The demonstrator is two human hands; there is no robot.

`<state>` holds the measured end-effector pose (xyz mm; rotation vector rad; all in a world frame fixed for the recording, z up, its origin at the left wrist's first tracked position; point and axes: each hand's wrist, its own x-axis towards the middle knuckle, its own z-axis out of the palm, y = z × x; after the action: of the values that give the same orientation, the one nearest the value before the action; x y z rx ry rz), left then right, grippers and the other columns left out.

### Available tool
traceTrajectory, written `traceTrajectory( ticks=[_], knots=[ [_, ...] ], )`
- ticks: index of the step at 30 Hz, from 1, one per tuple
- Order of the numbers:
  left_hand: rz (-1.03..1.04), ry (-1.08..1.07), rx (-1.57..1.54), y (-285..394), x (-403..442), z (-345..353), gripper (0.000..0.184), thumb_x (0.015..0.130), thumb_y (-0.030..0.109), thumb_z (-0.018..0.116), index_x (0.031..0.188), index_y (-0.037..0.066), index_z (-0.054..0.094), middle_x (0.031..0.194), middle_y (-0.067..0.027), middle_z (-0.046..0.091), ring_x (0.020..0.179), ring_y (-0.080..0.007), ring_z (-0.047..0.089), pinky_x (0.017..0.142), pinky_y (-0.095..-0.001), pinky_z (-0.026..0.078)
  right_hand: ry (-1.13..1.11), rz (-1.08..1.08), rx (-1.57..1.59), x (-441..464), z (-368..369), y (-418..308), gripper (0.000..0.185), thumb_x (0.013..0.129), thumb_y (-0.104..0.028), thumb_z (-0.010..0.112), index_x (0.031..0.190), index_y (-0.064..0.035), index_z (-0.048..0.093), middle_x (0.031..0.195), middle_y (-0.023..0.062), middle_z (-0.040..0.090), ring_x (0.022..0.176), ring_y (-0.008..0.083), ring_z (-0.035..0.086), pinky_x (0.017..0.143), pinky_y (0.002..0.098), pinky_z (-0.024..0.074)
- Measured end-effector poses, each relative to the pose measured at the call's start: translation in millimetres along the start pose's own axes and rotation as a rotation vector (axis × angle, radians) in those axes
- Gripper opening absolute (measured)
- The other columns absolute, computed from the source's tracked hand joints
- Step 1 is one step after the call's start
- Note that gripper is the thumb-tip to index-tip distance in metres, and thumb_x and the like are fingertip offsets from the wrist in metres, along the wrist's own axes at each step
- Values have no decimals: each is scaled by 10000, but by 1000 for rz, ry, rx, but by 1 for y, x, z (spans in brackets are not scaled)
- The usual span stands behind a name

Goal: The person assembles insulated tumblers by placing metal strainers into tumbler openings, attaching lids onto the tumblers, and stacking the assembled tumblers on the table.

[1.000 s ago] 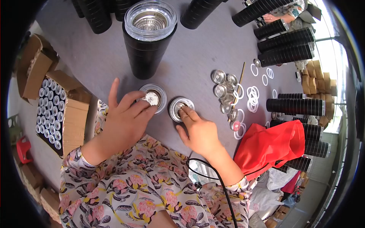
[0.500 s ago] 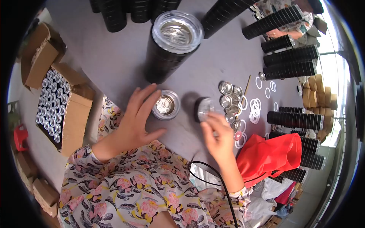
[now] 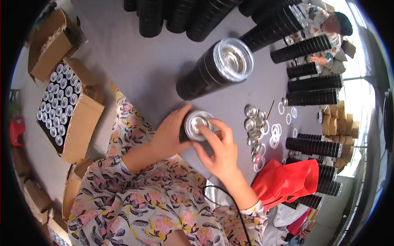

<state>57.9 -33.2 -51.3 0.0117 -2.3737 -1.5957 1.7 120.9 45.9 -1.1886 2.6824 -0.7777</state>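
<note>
My left hand curls around the left side of a round black piece with a clear rim and a shiny ridged metal centre, low over the table. My right hand grips the same piece from the right, a fingertip over its metal centre and the thumb at its near edge. Whether one or several pieces are stacked there is hidden by the hands. Just beyond stands a tilted-looking tall black stack, topped by a similar clear-rimmed piece.
Small metal-and-clear round parts, white rings and a thin stick lie to the right. A red bag is nearer. Black stacks line the far side, where another person sits. An open carton stands left.
My right hand has brought its round piece left to the one beside my left hand; only one top shows now. My left hand has closed around it. The view has shifted.
</note>
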Motion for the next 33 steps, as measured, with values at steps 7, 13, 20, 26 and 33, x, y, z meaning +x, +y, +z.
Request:
traceTrajectory(
  ticks=[7, 13, 20, 26, 33],
  knots=[
    [162, -56, -17, 28, -1, -21, 907, 599, 129, 777, 1376, 7, 324, 1309, -203, 434, 1210, -379, 424, 1007, -450, 374, 95, -91, 147, -16, 12, 9, 633, 647, -120, 789, 1233, -143, 548, 1351, 249, 383, 1189, 416, 474, 961, 427, 446],
    [611, 167, 44, 118, 80, -86, 846, 623, 124, 773, 1360, 12, 374, 1285, -180, 488, 1189, -335, 477, 1006, -409, 379, 458, -447, -29, 46, -92, -46, 704, 610, -163, 806, 1244, -56, 519, 1238, 184, 517, 1129, 364, 521, 948, 412, 433],
    [410, -3, -155, 105, 147, -93, 683, 641, 180, 763, 1223, -15, 464, 1110, -186, 569, 1063, -307, 564, 915, -371, 437, 336, -165, 4, 110, -120, -35, 490, 634, -139, 787, 1029, -14, 525, 979, 142, 590, 966, 287, 589, 865, 357, 456],
    [273, 63, -297, 44, 118, -54, 909, 637, 193, 805, 1362, -20, 300, 1287, -222, 457, 1205, -316, 476, 1000, -389, 385, 498, -297, 345, 114, -79, -15, 918, 643, -181, 834, 1377, -35, 302, 1278, 160, 477, 1155, 274, 532, 942, 372, 459],
    [34, -19, 213, -44, 87, -30, 857, 597, 240, 806, 1286, -22, 369, 1206, -232, 491, 1118, -391, 484, 955, -454, 387, 337, -49, 718, 119, -32, 2, 982, 623, -179, 842, 1387, -14, 248, 1268, 131, 487, 1179, 230, 481, 1000, 361, 383]
  ],
)
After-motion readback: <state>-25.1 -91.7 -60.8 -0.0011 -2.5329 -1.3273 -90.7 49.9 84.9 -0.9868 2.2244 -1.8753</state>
